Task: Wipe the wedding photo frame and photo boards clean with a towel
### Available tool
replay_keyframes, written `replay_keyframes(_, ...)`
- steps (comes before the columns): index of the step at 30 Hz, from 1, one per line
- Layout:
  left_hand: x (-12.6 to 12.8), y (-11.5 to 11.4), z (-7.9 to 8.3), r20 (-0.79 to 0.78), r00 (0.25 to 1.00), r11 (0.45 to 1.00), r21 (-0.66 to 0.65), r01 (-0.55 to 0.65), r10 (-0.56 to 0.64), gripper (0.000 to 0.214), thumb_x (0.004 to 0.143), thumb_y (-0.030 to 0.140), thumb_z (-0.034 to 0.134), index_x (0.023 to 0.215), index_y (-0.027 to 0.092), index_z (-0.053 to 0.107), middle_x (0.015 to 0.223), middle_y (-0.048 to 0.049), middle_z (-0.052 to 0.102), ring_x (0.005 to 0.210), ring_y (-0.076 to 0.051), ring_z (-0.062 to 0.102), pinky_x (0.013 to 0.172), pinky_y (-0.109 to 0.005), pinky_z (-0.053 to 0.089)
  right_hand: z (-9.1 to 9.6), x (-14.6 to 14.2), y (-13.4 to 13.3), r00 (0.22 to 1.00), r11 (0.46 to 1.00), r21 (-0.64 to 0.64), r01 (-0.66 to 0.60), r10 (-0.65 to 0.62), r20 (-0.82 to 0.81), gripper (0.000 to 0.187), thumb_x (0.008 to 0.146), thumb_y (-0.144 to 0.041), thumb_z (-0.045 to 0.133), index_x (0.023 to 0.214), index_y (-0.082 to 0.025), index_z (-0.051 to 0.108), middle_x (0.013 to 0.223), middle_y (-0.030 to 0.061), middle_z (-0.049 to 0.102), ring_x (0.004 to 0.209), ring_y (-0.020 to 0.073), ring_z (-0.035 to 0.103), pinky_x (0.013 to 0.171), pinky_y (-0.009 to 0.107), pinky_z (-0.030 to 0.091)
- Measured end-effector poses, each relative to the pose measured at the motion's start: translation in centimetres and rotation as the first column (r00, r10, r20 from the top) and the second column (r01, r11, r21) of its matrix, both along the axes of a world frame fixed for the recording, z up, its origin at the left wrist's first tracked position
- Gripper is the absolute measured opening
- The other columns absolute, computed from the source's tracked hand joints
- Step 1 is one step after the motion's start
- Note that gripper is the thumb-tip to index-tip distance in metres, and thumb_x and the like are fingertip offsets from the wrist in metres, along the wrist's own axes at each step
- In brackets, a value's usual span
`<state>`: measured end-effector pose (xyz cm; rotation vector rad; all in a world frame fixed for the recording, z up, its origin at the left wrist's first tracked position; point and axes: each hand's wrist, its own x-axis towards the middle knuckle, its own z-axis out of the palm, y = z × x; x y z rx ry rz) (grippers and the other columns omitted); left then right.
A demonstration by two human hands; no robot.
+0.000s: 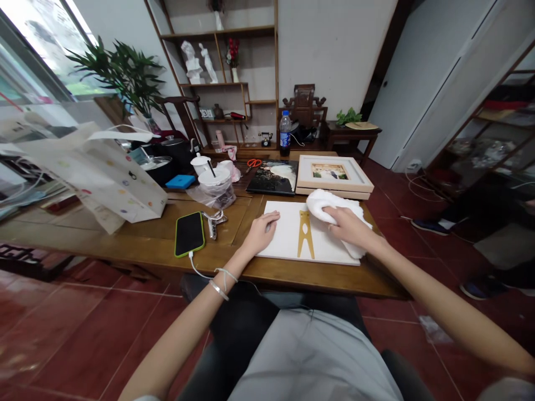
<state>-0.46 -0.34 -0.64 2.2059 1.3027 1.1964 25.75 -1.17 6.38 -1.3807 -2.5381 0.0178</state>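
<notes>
A white rectangular board [285, 234] lies flat at the table's front edge. On it rests a yellow, clothespin-shaped flat piece [306, 236], with an oval hole and two legs pointing toward me. My left hand [259, 234] lies on the board's left edge, fingers stretched forward and palm down. My right hand [345, 224] is closed on a bunched white cloth [321, 203] over the board's upper right part. Part of the cloth spreads under my right wrist along the board's right side.
Behind the board are a framed picture [334, 174] and a dark picture panel [272, 178]. Orange-handled scissors [253, 163], a cola bottle [285, 133] and a lidded cup [215, 181] stand farther back. A charging phone [189, 235] and a paper bag [112, 178] are leftward. Someone's legs show right.
</notes>
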Motion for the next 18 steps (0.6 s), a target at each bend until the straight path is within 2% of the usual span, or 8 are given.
replay_keyframes(4, 0.0, -0.1, 0.1, -0.004, 1.0, 1.0, -0.012, -0.001, 0.001, 0.029, 0.082, 0.012, 0.046, 0.103, 0.012, 0.066, 0.113, -0.0112, 0.065, 0.112, -0.02, 0.057, 0.101, -0.035, 0.042, -1.1, -2.3, 1.6, 0.998, 0.996, 0.07, -0.055, 0.052, 0.044, 0.035, 0.07, -0.008, 0.043, 0.102, -0.014, 0.057, 0.115, 0.0154, 0.057, 0.1, 0.0268, 0.054, 0.083, 0.034, 0.039)
replay_keyframes(9, 0.0, -0.1, 0.0, -0.002, 1.0, 1.0, -0.007, -0.002, 0.002, 0.028, 0.082, 0.013, 0.046, 0.103, 0.014, 0.066, 0.113, -0.01, 0.065, 0.112, -0.02, 0.057, 0.101, -0.036, 0.042, -1.4, -3.4, 1.2, 0.983, 0.985, 0.089, -0.147, 0.136, 0.121, 0.041, 0.071, -0.006, 0.045, 0.108, -0.013, 0.059, 0.136, 0.0179, 0.041, 0.124, 0.0291, 0.038, 0.099, 0.043, 0.03)
replay_keyframes(13, 0.0, 0.0, -0.2, 0.0, 1.0, 1.0, 0.004, 0.002, -0.002, 0.028, 0.082, 0.013, 0.046, 0.103, 0.013, 0.066, 0.113, -0.0104, 0.065, 0.112, -0.02, 0.057, 0.1, -0.036, 0.042, -1.1, -3.2, -0.3, 0.964, 0.971, 0.033, -0.239, 0.233, 0.132, 0.042, 0.068, -0.004, 0.046, 0.105, -0.015, 0.062, 0.139, 0.0131, 0.041, 0.131, 0.0262, 0.029, 0.105, 0.047, 0.024)
replay_keyframes(18, 0.0, 0.0, -0.2, -0.002, 1.0, 1.0, 0.005, 0.006, -0.006, 0.029, 0.082, 0.013, 0.046, 0.103, 0.014, 0.066, 0.114, -0.0101, 0.065, 0.112, -0.019, 0.056, 0.101, -0.035, 0.042, -0.5, -3.1, -4.1, 0.939, 0.947, -0.036, -0.32, 0.322, 0.119, 0.04, 0.067, -0.004, 0.048, 0.102, -0.013, 0.064, 0.138, 0.0167, 0.04, 0.132, 0.0273, 0.028, 0.106, 0.048, 0.022)
